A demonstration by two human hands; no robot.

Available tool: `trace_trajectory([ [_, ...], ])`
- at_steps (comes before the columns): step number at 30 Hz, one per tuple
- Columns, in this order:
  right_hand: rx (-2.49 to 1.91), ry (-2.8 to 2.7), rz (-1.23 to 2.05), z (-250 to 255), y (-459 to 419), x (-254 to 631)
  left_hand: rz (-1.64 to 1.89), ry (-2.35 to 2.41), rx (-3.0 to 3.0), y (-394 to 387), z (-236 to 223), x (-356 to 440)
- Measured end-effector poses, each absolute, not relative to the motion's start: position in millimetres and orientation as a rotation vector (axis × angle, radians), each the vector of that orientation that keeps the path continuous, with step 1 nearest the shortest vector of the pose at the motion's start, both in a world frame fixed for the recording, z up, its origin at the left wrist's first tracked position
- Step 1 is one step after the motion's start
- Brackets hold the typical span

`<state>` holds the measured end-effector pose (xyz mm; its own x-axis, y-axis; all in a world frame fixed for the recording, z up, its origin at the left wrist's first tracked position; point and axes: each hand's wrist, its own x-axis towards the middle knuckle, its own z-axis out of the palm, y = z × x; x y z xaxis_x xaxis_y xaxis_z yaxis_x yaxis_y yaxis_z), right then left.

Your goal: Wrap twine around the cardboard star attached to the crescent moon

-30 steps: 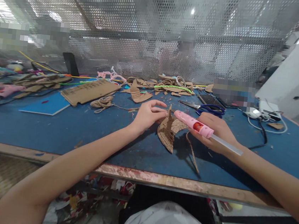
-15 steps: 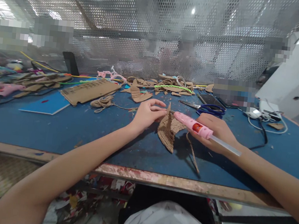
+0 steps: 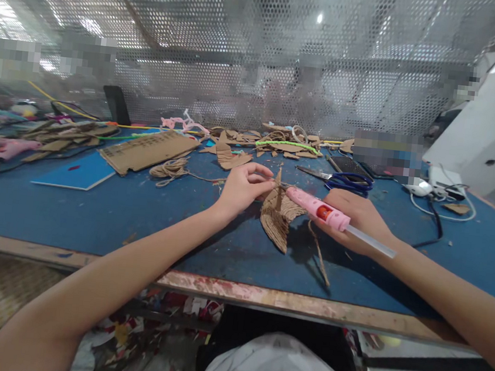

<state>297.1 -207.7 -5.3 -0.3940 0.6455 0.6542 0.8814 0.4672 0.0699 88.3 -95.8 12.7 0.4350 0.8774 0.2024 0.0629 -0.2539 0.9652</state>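
My right hand [image 3: 353, 214] is wrapped round a pink hot glue gun [image 3: 311, 204], with a clear glue stick [image 3: 372, 241] poking out of its back. The gun's nozzle points left at a cardboard piece [image 3: 276, 227] covered with rows of brown twine. Closed at the piece's upper left edge, my left hand [image 3: 247, 188] pinches it or the twine there; which of them is hard to make out. A loose twine end [image 3: 320, 255] hangs down on the right, below the gun. Another twine strand runs left from my left hand to a twine bundle [image 3: 169, 168].
Blue-handled scissors [image 3: 347, 182] lie behind my right hand. At the left are a flat cardboard sheet [image 3: 149, 150], a blue board [image 3: 76, 170] and cardboard scraps [image 3: 62, 139]. Another shaped cardboard piece [image 3: 230, 157] lies further back. A phone [image 3: 117, 105] leans against the perforated screen.
The glue gun has shifted very slightly left along the cardboard piece. My left hand stays at nearly the same spot.
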Motion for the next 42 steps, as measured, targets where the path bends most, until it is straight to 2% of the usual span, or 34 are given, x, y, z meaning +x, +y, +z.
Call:
trace_trajectory([
  [5,-1.325,-2.216,-0.626,-6.1,-207.5,305.1,1.133,0.815,1.671,-85.2,12.9,85.9],
  [10,-1.571,-2.099,-0.745,-3.0,-190.1,328.0,1.266,0.866,1.436,-70.0,16.4,81.3],
  [13,-1.815,-2.036,-0.667,-1.2,-157.3,339.0,1.222,0.845,1.297,-71.0,18.8,82.3],
  [16,-1.932,-2.016,-0.456,3.8,-120.5,338.8,1.116,0.803,1.216,-78.4,20.1,85.3],
  [20,-1.743,-2.150,-0.377,18.4,-112.5,323.6,1.041,0.781,1.174,-86.0,19.1,87.9],
  [24,-1.186,-2.566,0.039,29.7,-163.4,308.8,1.001,0.770,1.198,-84.7,16.3,88.4],
  [30,-1.076,-2.706,0.375,27.8,-216.4,306.6,0.944,0.733,1.252,-83.3,12.5,90.4],
  [33,-1.064,-2.550,0.437,25.4,-214.4,302.9,0.900,0.725,1.238,-88.9,11.7,92.6],
  [37,-1.204,-1.879,0.443,22.9,-211.1,287.6,0.897,0.626,1.245,-100.5,9.2,100.5],
  [42,-1.234,-1.394,0.276,18.9,-202.4,267.7,0.946,0.608,1.102,-117.1,5.3,120.9],
])
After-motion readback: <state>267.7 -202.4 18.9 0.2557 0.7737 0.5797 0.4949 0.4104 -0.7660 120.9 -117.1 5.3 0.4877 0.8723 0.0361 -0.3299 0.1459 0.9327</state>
